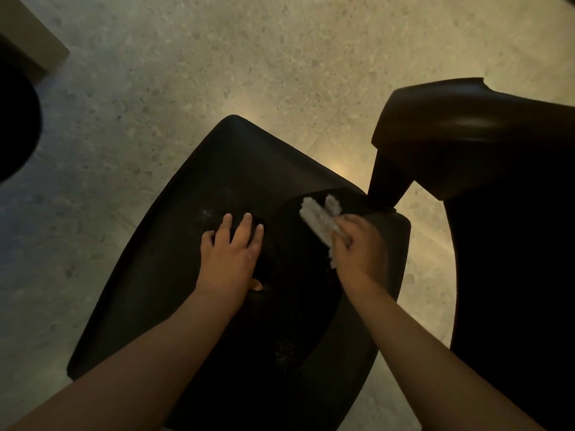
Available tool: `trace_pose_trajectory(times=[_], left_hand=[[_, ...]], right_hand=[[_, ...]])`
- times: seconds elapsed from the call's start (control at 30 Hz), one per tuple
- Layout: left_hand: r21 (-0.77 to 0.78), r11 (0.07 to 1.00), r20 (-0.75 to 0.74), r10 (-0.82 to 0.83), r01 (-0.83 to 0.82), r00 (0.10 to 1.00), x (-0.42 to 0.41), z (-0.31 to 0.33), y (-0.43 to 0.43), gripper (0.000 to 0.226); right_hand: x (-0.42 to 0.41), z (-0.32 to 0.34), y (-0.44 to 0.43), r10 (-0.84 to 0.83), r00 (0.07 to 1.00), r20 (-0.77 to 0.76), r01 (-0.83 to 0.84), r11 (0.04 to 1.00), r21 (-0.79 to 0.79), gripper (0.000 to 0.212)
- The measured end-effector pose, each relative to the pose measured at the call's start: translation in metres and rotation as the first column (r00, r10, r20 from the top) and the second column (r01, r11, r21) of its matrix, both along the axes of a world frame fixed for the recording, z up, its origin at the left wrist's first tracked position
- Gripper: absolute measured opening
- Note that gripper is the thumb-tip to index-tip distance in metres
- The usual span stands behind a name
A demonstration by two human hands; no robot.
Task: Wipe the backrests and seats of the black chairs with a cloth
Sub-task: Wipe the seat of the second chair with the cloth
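Right hand [357, 244] clamped on bunched cloth [320, 217], centre-right; left hand [231, 253] flat, fingers apart, on black chair seat [174, 244]. Risk: the bunched cloth covers little and may miss pale specks [206, 213].

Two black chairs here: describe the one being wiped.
On the speckled floor, find the centre chair, not the right-edge chair. Only the centre one has the left hand flat on its seat and the right hand holding the white cloth over it.

both chairs are black, the near chair [193, 231] with pale dusty specks and the second chair [485, 144] a bit glossy, cloth [320, 220] is white, floor [217, 57] beige-grey speckled terrazzo
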State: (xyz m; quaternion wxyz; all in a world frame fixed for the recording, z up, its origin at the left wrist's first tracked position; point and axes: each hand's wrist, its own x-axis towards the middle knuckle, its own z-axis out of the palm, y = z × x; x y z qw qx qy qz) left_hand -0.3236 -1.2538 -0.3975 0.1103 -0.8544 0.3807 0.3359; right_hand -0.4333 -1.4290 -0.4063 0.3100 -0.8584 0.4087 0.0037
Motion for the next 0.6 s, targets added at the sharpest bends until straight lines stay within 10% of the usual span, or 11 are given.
trace_pose_trajectory(times=[0.6], left_hand=[[-0.04,0.999,0.0,0.006,-0.006,1.0,0.0,-0.004,0.004,0.107]], right_hand=[[0.032,0.0,-0.033,0.068,0.989,0.129,-0.069,0.998,0.0,0.02]])
